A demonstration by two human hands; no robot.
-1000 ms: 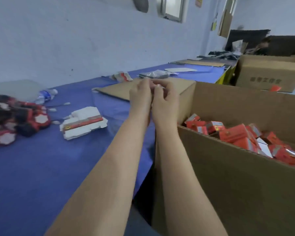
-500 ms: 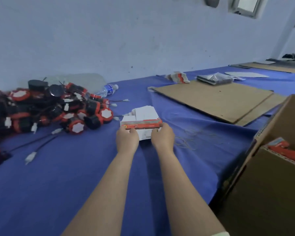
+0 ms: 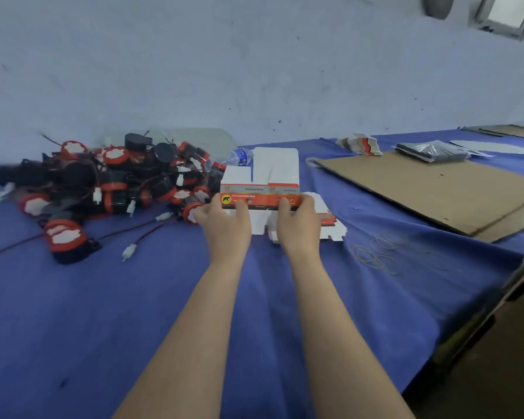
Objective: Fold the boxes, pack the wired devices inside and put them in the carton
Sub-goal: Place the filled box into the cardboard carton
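Both hands are on one flat box blank (image 3: 260,179) at the centre of the frame, and it stands upright with its white flaps pointing up. The left hand (image 3: 226,225) pinches the left end of the orange printed band. The right hand (image 3: 300,225) pinches the right end. The hands are apart, with the blank stretched between them.

Just beside the right hand, the stack of blanks (image 3: 330,220) lies on the blue cloth (image 3: 73,328). The wired devices (image 3: 112,182) sit in a black and red heap at the left of the frame, with their leads and white plugs trailing out. Only a dark slice of the carton (image 3: 502,358) shows at the lower right.

This looks like the folding step, right at its start: one blank picked out and not yet opened into a box. Next, the fingers would likely need to press the panels along their creases to square the sleeve, then tuck in one set of end flaps. Only then can a device go in. The card looks thin, so a firm squeeze might buckle it off the crease.
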